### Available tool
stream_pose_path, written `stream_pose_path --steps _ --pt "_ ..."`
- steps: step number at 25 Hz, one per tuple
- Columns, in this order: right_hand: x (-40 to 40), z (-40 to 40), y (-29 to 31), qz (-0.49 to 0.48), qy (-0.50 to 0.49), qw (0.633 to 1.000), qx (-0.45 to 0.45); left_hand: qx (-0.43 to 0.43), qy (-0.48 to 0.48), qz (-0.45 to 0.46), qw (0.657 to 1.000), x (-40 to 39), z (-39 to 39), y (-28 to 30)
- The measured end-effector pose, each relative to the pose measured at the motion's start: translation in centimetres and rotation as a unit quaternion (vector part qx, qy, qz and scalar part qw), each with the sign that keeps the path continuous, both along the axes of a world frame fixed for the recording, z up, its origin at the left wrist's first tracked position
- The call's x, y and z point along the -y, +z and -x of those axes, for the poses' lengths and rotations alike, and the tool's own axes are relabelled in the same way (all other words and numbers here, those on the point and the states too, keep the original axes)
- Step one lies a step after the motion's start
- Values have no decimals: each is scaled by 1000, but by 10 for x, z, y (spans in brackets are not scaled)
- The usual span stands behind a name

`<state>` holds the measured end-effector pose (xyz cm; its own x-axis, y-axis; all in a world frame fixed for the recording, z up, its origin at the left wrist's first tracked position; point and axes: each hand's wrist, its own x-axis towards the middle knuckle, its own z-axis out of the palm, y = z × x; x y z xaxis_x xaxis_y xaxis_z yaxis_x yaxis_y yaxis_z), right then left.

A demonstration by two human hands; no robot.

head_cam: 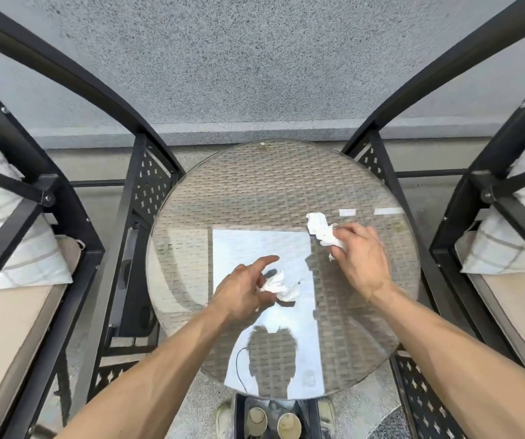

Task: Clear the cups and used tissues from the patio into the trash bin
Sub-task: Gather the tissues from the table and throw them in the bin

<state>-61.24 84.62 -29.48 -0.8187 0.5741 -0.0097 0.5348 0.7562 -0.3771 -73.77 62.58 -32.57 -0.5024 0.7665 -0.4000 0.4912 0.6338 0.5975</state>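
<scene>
The left hand (242, 289) is over the middle of the round glass table (254, 185), and its fingers are curled around a crumpled tissue (278, 286). One finger sticks out straight, so the hold looks loose — the tissue pokes out past the fingers and seems to touch the glass. The right hand (357, 258) is further back and to the right, with its fingers closed on a second tissue (321, 231), and a long tail of it hangs out toward the middle of the table. Down at the near edge, under the table rim and between the person's shoes, there is a dark bin (308, 416) with two paper cups (289, 425) standing in it, so the cups look done. The tissues are the part left to do. What could go wrong? The tissues are light and floppy. If the left hand lifts with that loose hold, its tissue could slip out and land back on the glass or on the floor. The loose tail on the right one could tear off if it is pulled. The bin sits partly under the table — a tissue let go too early could hit the rim and miss it.
</scene>
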Motion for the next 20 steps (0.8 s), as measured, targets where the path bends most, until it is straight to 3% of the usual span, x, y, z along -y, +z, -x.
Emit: stream_pose_path --steps 4,7,11,15,20 --pt "-30 8 -17 1 49 995 91 -52 -87 73 992 -23 -5 -2" --pt "-39 23 -29 31 85 987 135 -80 -116 80 987 -36 -7 2" --pt "-38 38 -36 3 93 989 116 -109 -151 67 980 -42 -9 4" --pt "-32 43 -32 -20 80 992 96 -133 -128 45 982 -45 -12 -4" --pt "-18 33 -32 57 27 994 84 -122 -96 27 988 -35 -17 -11"
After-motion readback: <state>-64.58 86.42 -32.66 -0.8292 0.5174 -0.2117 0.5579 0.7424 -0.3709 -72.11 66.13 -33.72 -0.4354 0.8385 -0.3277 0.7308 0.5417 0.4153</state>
